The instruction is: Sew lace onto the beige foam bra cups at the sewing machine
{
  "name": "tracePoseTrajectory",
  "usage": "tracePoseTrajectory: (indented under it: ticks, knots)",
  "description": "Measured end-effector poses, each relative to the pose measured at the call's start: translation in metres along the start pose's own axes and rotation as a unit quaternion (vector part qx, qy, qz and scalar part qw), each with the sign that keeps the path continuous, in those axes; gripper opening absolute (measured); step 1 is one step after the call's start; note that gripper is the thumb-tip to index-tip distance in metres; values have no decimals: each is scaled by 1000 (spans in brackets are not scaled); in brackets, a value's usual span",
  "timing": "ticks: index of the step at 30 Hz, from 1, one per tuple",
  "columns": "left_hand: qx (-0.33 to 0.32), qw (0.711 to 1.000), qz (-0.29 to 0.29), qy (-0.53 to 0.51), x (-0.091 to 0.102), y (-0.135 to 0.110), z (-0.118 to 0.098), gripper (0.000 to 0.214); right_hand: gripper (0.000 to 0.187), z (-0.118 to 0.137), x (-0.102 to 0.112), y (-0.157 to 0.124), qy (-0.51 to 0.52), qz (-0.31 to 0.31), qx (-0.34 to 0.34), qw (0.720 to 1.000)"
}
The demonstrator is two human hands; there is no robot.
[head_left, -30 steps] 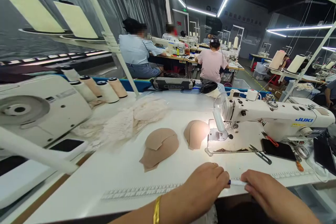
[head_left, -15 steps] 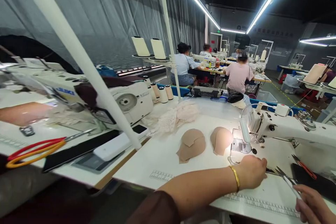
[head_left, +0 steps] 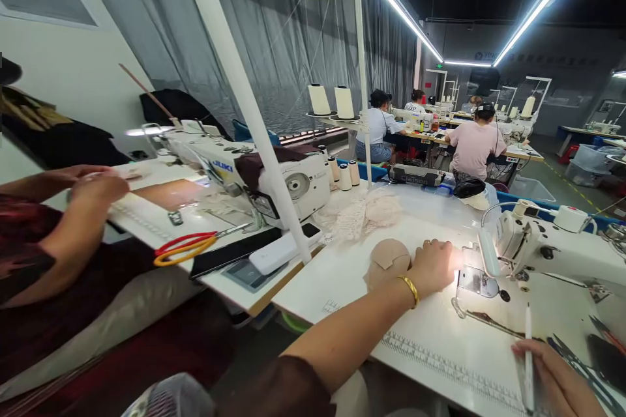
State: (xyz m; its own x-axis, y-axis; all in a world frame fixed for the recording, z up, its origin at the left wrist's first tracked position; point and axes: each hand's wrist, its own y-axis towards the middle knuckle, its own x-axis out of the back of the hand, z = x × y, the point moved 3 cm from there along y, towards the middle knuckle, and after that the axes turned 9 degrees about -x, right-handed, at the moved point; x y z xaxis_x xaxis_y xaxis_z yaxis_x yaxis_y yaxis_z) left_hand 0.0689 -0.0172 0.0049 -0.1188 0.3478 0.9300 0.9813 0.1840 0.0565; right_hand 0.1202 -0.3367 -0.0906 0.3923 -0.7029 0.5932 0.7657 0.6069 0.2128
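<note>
Left hand [head_left: 433, 266], fingers curled, covers a tan moulded foam cup [head_left: 388, 259] at frame centre. Right hand [head_left: 557, 381], lower right, grips a white pen [head_left: 528, 355]. Risk: pen tip could mark the white table [head_left: 440, 345].

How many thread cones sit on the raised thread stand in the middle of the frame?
2. The left thread cone and the right thread cone stand upright, side by side, on the thread stand. Smaller spools below, by the neighbouring machine, are not counted; others may be hidden.
</note>
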Motion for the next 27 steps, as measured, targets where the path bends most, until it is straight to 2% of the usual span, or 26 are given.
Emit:
tracePoseTrajectory:
  ticks: [2,4,5,7,8,10,13,15,17,20,24,27]
  knots:
    - [-24,999,5,-30,0,0,-1,49,34,0,8,0,-29,-27,16,999]
    - [-43,997,3,-64,4,-13,-2,52,31,10,4,-10,-28,-45,13,999]
    - [-50,995,4,-88,6,-22,-2,52,29,20,-5,-16,-13,-39,2,999]
    - [-64,985,14,-159,5,-45,-2,49,27,46,-28,-26,56,-71,-30,995]
    - [-64,971,18,-231,3,-56,-2,48,29,61,-41,-29,90,-92,-37,991]
    - [-80,951,5,-299,-2,-74,-3,47,31,89,-67,-26,108,-130,-30,985]
    - [-68,945,-23,-321,-3,-84,-2,48,23,112,-92,-12,84,-105,-40,990]
    - [-4,944,-34,-327,3,-82,4,49,20,115,-93,-7,82,-98,-40,991]
    - [56,942,-43,-327,14,-79,8,52,17,111,-84,-6,68,-130,-28,989]
    - [78,932,-47,-350,22,-75,8,52,19,100,-68,-1,-25,-196,11,980]
    - [78,883,-27,-462,1,-68,2,55,33,85,-57,27,-191,-216,92,953]
    - [88,848,-29,-522,-13,-65,-4,64,39,79,-58,47,-222,-207,104,947]
